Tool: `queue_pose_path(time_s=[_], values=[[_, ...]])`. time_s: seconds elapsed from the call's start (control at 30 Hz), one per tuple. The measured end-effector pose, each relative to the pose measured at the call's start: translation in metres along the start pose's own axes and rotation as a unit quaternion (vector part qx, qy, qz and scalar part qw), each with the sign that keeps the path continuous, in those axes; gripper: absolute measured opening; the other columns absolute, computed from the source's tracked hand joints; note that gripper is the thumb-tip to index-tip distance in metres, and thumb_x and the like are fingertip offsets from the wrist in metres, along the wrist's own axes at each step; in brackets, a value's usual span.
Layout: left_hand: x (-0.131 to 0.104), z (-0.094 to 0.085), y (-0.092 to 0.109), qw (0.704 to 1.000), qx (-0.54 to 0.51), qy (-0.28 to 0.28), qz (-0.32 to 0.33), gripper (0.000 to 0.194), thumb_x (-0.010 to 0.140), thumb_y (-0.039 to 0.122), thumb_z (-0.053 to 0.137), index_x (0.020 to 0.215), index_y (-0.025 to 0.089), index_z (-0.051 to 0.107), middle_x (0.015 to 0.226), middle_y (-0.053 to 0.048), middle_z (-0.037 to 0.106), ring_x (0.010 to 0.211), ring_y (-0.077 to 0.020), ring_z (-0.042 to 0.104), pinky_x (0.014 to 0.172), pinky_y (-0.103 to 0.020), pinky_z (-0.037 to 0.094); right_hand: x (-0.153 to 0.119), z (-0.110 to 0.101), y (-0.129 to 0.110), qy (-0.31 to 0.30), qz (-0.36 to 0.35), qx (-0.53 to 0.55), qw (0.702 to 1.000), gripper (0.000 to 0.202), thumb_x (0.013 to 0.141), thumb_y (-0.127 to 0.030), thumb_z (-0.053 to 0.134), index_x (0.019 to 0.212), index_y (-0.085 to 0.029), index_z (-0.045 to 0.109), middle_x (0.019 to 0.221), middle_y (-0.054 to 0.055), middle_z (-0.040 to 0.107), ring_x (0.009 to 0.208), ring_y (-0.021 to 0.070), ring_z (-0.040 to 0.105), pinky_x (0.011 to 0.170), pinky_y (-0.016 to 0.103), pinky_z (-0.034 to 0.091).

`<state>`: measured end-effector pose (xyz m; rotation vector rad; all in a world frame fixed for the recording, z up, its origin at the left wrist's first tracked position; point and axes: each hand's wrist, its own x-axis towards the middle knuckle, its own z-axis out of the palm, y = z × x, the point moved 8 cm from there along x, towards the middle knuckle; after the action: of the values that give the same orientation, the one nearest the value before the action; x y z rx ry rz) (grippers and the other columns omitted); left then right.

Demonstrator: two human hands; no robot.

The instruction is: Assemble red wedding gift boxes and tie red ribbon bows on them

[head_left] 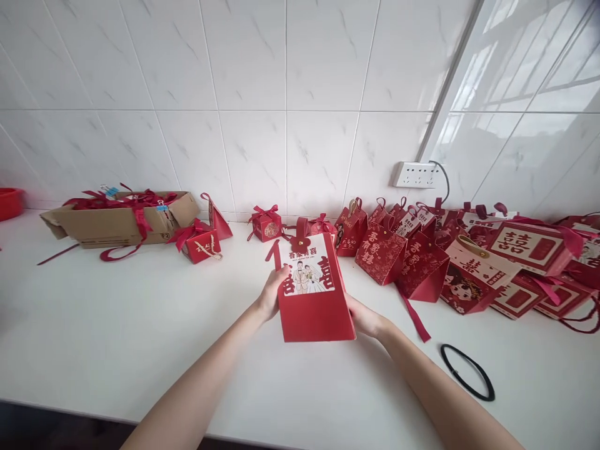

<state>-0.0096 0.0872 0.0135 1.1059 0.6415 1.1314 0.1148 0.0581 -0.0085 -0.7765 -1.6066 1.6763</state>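
Note:
Between my two hands is a red gift box [316, 317], printed with a bride and groom on a white panel. A dark red ribbon loop rises from its top, fixed by a flower-shaped piece. My left hand [272, 292] grips the box's left side, thumb on the front by a strip of ribbon. On the right side, my right hand [364, 317] is closed around the edge, its fingers partly hidden behind the box. The box is held upright over the white table [187, 350]; whether its base touches the surface I cannot tell.
A cardboard box [117, 226] of red ribbons stands at the back left, with a small red box [201, 242] beside it. Several red gift boxes [382, 253] crowd the right side. A black loop [469, 373] lies near front right. A power strip [419, 175] hangs on the tiled wall.

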Motion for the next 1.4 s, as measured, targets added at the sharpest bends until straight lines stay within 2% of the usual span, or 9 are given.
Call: queue_pose_path(time_s=[0.13, 0.23, 0.33, 0.5, 0.57, 0.7, 0.93, 1.17, 1.4], values=[[-0.003, -0.003, 0.013, 0.996, 0.060, 0.054, 0.047, 0.043, 0.068, 0.046, 0.066, 0.095, 0.012, 0.062, 0.090, -0.010, 0.069, 0.084, -0.0281, 0.065, 0.073, -0.038, 0.052, 0.000, -0.011, -0.008, 0.030, 0.010, -0.076, 0.997, 0.045, 0.085, -0.057, 0.043, 0.092, -0.020, 0.068, 0.091, 0.006, 0.068, 0.082, 0.0207, 0.062, 0.078, 0.036, 0.050], [-0.004, -0.002, 0.013, 0.986, 0.141, 0.068, 0.064, 0.038, 0.068, 0.046, 0.066, 0.085, 0.013, 0.062, 0.084, -0.008, 0.069, 0.078, -0.0254, 0.065, 0.067, -0.034, 0.051, -0.003, -0.033, -0.024, 0.127, -0.072, -0.077, 0.986, 0.046, 0.083, -0.059, 0.044, 0.102, -0.022, 0.064, 0.108, 0.008, 0.064, 0.096, 0.0228, 0.060, 0.086, 0.038, 0.047], [-0.003, 0.007, 0.004, 0.975, 0.213, 0.033, 0.053, 0.033, 0.069, 0.045, 0.066, 0.075, 0.013, 0.060, 0.075, -0.006, 0.067, 0.070, -0.0220, 0.063, 0.062, -0.030, 0.049, -0.007, -0.044, -0.032, 0.187, -0.139, -0.047, 0.971, 0.045, 0.080, -0.058, 0.051, 0.107, -0.023, 0.059, 0.112, 0.008, 0.062, 0.100, 0.0236, 0.059, 0.085, 0.037, 0.048], [-0.004, 0.025, -0.008, 0.969, 0.238, -0.060, 0.036, 0.032, 0.071, 0.042, 0.064, 0.086, 0.014, 0.061, 0.082, -0.007, 0.067, 0.077, -0.0221, 0.063, 0.070, -0.032, 0.049, -0.020, -0.041, -0.048, 0.288, -0.152, -0.121, 0.938, 0.033, 0.073, -0.048, 0.063, 0.092, -0.022, 0.058, 0.086, 0.003, 0.063, 0.079, 0.0188, 0.060, 0.068, 0.029, 0.050], [-0.004, 0.026, -0.008, 0.966, 0.246, -0.067, 0.034, 0.031, 0.072, 0.042, 0.064, 0.084, 0.013, 0.061, 0.080, -0.007, 0.066, 0.075, -0.0218, 0.062, 0.069, -0.032, 0.049, -0.024, -0.035, -0.056, 0.301, -0.154, -0.145, 0.930, 0.031, 0.073, -0.047, 0.063, 0.087, -0.021, 0.057, 0.081, 0.002, 0.062, 0.074, 0.0179, 0.059, 0.065, 0.028, 0.049], [-0.004, 0.026, -0.008, 0.965, 0.251, -0.072, 0.034, 0.030, 0.072, 0.041, 0.063, 0.083, 0.013, 0.060, 0.078, -0.006, 0.064, 0.075, -0.0217, 0.061, 0.068, -0.032, 0.049, -0.034, -0.029, -0.072, 0.337, -0.207, -0.157, 0.905, 0.034, 0.074, -0.040, 0.065, 0.101, -0.023, 0.055, 0.089, 0.002, 0.064, 0.081, 0.0179, 0.060, 0.071, 0.030, 0.049], [-0.002, 0.027, -0.013, 0.966, 0.246, -0.079, 0.028, 0.030, 0.073, 0.041, 0.062, 0.084, 0.013, 0.059, 0.078, -0.007, 0.063, 0.075, -0.0211, 0.060, 0.070, -0.033, 0.049, -0.035, -0.032, -0.078, 0.347, -0.221, -0.190, 0.891, 0.022, 0.076, -0.036, 0.063, 0.093, -0.022, 0.061, 0.097, 0.004, 0.066, 0.088, 0.0191, 0.061, 0.078, 0.033, 0.049], [-0.002, 0.030, -0.016, 0.970, 0.227, -0.088, 0.026, 0.029, 0.073, 0.041, 0.064, 0.083, 0.014, 0.059, 0.081, -0.007, 0.065, 0.077, -0.0218, 0.061, 0.070, -0.032, 0.049, -0.035, -0.031, -0.088, 0.316, -0.232, -0.258, 0.883, 0.015, 0.079, -0.033, 0.060, 0.087, -0.022, 0.065, 0.090, 0.003, 0.068, 0.085, 0.0194, 0.061, 0.078, 0.033, 0.048], [0.000, 0.028, -0.017, 0.970, 0.226, -0.088, 0.033, 0.031, 0.073, 0.042, 0.064, 0.085, 0.014, 0.058, 0.079, -0.006, 0.064, 0.074, -0.0204, 0.060, 0.070, -0.033, 0.049, -0.032, -0.019, -0.103, 0.271, -0.253, -0.327, 0.869, 0.013, 0.082, -0.031, 0.056, 0.082, -0.022, 0.065, 0.084, 0.002, 0.066, 0.079, 0.0174, 0.060, 0.074, 0.030, 0.047]])
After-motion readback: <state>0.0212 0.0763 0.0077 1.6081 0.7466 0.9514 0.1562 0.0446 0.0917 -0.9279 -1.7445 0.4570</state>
